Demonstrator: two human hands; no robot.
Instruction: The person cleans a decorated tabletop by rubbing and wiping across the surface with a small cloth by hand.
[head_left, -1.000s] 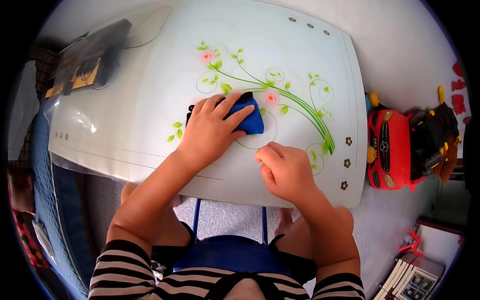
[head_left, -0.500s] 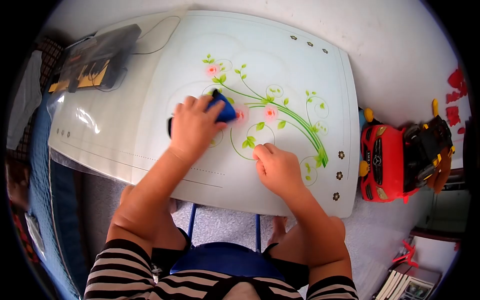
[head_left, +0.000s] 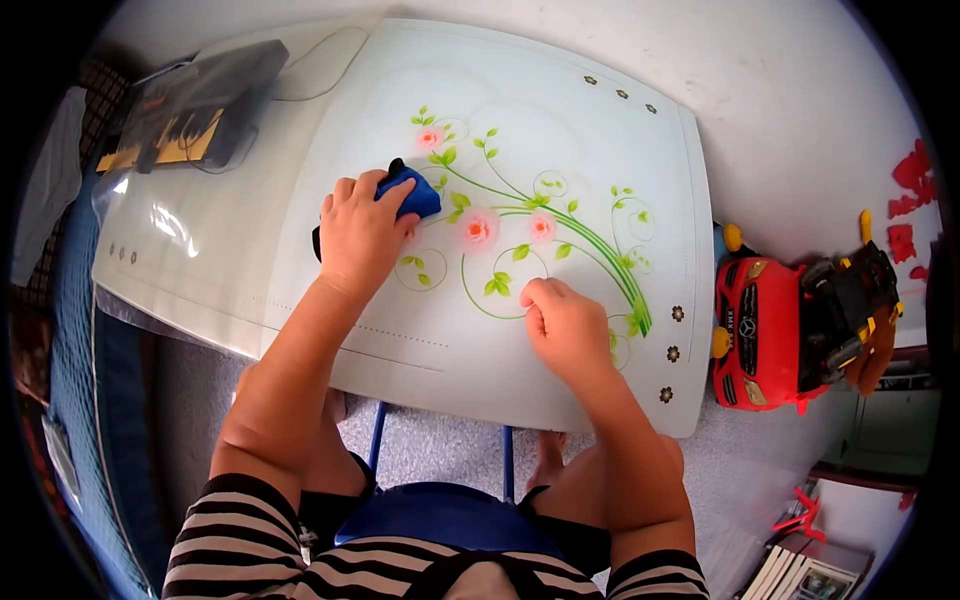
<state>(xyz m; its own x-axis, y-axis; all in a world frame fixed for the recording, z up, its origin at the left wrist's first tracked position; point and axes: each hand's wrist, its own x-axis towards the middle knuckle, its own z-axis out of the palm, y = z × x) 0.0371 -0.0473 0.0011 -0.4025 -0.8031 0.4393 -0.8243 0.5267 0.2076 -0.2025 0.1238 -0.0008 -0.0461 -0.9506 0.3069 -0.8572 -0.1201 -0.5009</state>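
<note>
One blue cloth [head_left: 425, 201] under the left grip [head_left: 358, 232].

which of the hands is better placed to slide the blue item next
Left, I'd judge: the left hand covers part of the blue item, while the right hand is curled and apart from it, over the near side of the table.

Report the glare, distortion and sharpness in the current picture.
Head view: white glare streaks the left part of the table; head view: the table's edges bow and the corners go black, as with a wide lens; head view: the keyboard looks hazy behind clear plastic; head view: the left hand and blue cloth look fairly sharp.
</note>
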